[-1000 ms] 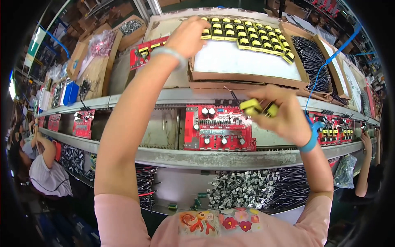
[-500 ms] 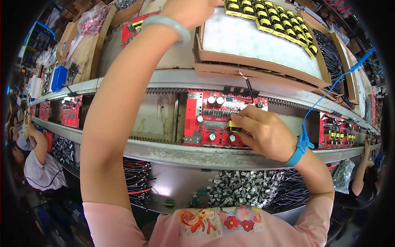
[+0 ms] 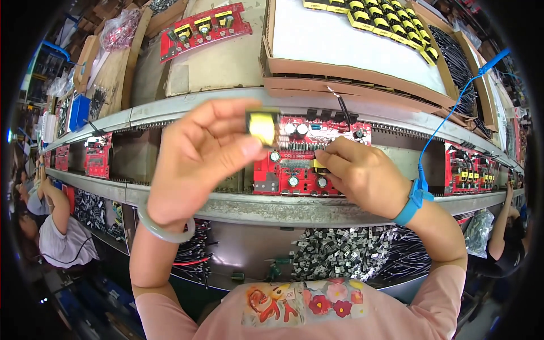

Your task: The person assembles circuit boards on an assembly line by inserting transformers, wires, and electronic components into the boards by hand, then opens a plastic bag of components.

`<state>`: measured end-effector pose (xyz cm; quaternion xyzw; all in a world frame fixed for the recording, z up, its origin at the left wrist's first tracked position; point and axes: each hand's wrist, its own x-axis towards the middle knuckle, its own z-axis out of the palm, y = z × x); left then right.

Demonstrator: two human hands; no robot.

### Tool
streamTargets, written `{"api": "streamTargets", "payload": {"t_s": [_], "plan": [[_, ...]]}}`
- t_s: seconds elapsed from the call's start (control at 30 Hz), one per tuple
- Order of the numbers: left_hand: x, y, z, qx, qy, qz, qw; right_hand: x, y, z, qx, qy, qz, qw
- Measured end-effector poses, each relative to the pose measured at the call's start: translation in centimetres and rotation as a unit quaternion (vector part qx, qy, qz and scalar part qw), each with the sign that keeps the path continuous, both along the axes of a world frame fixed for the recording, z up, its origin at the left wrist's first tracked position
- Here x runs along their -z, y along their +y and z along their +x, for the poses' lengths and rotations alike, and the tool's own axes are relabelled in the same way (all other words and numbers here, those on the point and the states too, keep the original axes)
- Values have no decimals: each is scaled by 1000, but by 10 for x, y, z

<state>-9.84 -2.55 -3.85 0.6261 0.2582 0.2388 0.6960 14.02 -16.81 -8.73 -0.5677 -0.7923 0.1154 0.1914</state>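
My left hand (image 3: 198,158), with a pale bangle on its wrist, pinches a yellow-and-black transformer (image 3: 263,127) above the conveyor rails. Below it on the line lies a red circuit board (image 3: 272,175) with round capacitors and rows of small upright parts. My right hand (image 3: 357,173), wearing a blue wrist strap (image 3: 412,204), is closed on another yellow transformer (image 3: 318,166) at the middle of that board. Its fingers hide most of this part. Two dark wires (image 3: 343,107) stand up from the board's far edge.
Beyond the rails, a carton (image 3: 351,51) holds rows of transformers, beside a red board with transformers (image 3: 205,29). On the near side lie loose small components (image 3: 340,255) and black cables (image 3: 403,258). A blue cord (image 3: 447,122) runs from my strap. Co-workers (image 3: 62,226) sit at both sides.
My left hand has come back from the transformer carton to over the board, now with a transformer in it. My right hand has stayed at the board.
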Motion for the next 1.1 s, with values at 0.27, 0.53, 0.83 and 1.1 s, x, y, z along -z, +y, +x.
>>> {"api": "streamTargets", "payload": {"t_s": [0.27,0.53,0.83,1.1], "plan": [[21,-21,10,98,158,373,909,-26,-8,19,94,206,-32,974],[36,-26,23,127,181,573,789,-48,-28,35,265,581,-266,722],[29,-33,24,130,186,591,774,-34,-43,39,215,574,-233,755],[30,-33,21,124,189,584,780,-23,-47,35,148,594,-186,768]]}}
